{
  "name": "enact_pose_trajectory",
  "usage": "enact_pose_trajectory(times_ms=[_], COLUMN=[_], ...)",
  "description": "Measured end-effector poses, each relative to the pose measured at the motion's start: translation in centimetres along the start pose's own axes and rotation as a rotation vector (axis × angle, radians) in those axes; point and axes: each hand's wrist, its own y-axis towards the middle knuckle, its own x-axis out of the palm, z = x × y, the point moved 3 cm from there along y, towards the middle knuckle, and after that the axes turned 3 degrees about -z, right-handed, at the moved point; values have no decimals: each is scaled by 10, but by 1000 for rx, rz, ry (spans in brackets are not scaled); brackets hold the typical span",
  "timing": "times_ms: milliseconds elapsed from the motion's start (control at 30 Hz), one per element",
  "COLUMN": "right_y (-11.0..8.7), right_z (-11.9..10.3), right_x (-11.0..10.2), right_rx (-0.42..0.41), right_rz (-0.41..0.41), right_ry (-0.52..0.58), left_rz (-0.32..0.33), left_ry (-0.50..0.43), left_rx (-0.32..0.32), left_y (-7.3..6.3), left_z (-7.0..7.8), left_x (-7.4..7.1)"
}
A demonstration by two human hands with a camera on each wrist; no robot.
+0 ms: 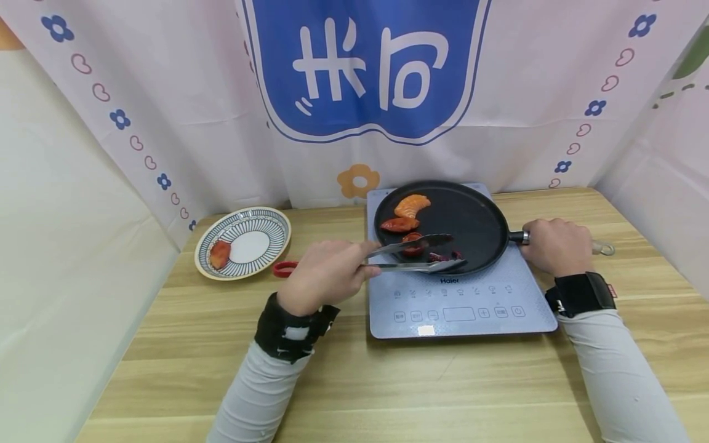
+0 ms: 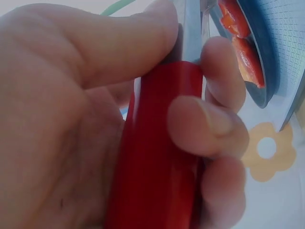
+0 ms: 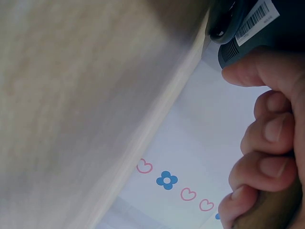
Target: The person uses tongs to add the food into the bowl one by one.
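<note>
My left hand [image 1: 327,274] grips a pair of metal tongs [image 1: 407,267] by their red handle [image 2: 157,143], fingers and thumb curled round it. The tongs' two arms stand apart over the black frying pan [image 1: 476,224]; a round red piece like a tomato half [image 1: 412,243] lies between them. Near the lower tip is a small dark purple piece of food [image 1: 443,256]. Further back in the pan lie a red glazed piece [image 1: 400,225] and an orange, white-striped salmon-like piece [image 1: 412,205]. My right hand [image 1: 558,246] holds the pan's handle [image 3: 269,212], its fingers wrapped about it.
The pan sits on a flat grey induction cooktop [image 1: 465,323] with touch buttons along the front. On the left of the wooden table [image 1: 443,387], a striped plate [image 1: 260,246] bears one red-orange piece of food [image 1: 220,254]. A printed cloth [image 1: 221,154] hangs behind.
</note>
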Motion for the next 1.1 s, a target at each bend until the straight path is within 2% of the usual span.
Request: enact_pose_trajectory(times_ms=[333, 533, 833, 1100], right_y=[1, 1, 1, 0], right_z=[1, 2, 0, 0], right_x=[0, 0, 1, -1], right_rx=[11, 0, 1, -1], right_rz=[-33, -20, -13, 5], right_ry=[0, 5, 3, 2], left_rz=[19, 18, 55, 61], left_ry=[-28, -37, -28, -58], left_rx=[8, -3, 5, 0], left_y=[-6, -10, -17, -23], left_z=[-3, -5, -9, -11], left_x=[-6, -10, -17, -22])
